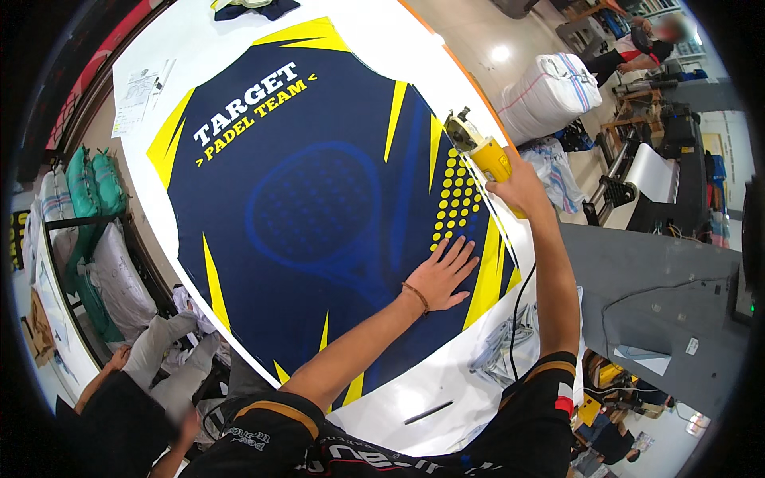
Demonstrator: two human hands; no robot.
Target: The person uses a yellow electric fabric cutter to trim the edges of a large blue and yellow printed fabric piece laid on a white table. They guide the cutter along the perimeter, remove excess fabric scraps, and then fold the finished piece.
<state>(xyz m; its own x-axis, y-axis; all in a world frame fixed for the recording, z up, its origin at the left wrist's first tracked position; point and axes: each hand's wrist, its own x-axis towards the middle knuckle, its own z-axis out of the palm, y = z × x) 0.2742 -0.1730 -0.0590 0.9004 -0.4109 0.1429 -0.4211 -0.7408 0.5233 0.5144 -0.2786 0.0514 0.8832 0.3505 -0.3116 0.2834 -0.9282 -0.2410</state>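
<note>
While the left hand (442, 279) lies palm-down at four o'clock from the middle of a navy fabric panel (331, 215), its fingers spread wide and gripping nothing, the right hand (518, 185) has its fingers closed around the body of a yellow power cutter (483, 151). This cutter sits at the panel's two o'clock edge, its metal head pointing toward eleven o'clock. Spread over the middle of a white table (470, 394), the panel bears yellow spikes, yellow dots and a blue racket print. From the right hand's side, a black cord (515, 334) drops toward six o'clock. A slim dark stick (428, 412) lies at five o'clock, a printed sheet (142, 95) at ten, and some folded cloth (253, 9) near eleven. Beyond the table, toward two o'clock, stands a bulging white sack (550, 92).
</note>
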